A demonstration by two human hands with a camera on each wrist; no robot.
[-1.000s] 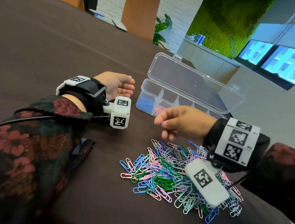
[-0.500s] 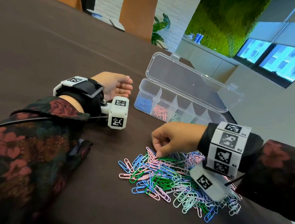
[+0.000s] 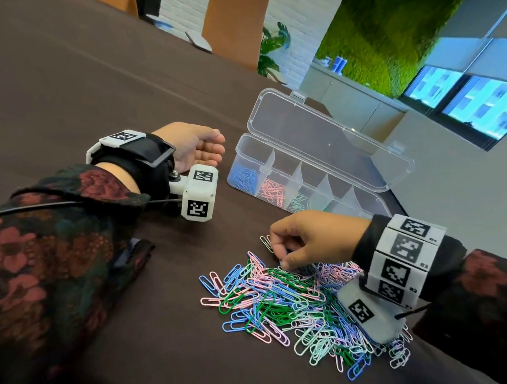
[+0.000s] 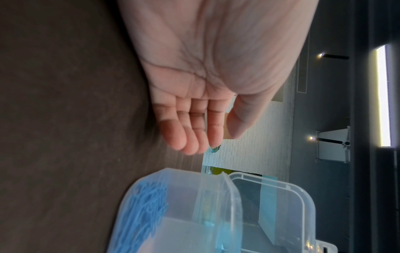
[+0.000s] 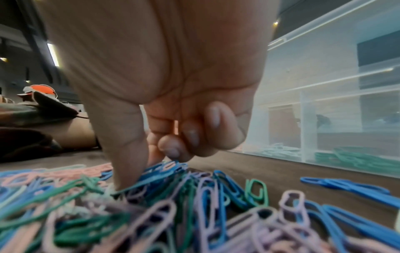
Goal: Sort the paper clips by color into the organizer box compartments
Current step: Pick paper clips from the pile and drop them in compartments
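A person's right hand [image 3: 311,239] is reaching down into a heap of paper clips [image 3: 293,307] in blue, pink, lilac, green and mint, lying on a dark brown surface [image 3: 76,85]. The thumb and curled fingertips [image 5: 171,150] are closing together at the heap's far edge on what looks like a blue clip [image 5: 160,172], though the blurred wrist view is not showing a firm pinch. The left hand [image 3: 191,143] is resting palm-up and empty, fingers loosely relaxed, just beside the clear organizer box [image 3: 370,203], whose lid is lying open. The box is sitting just beyond the heap, its compartments holding blue, pink and pale green clips in turn.
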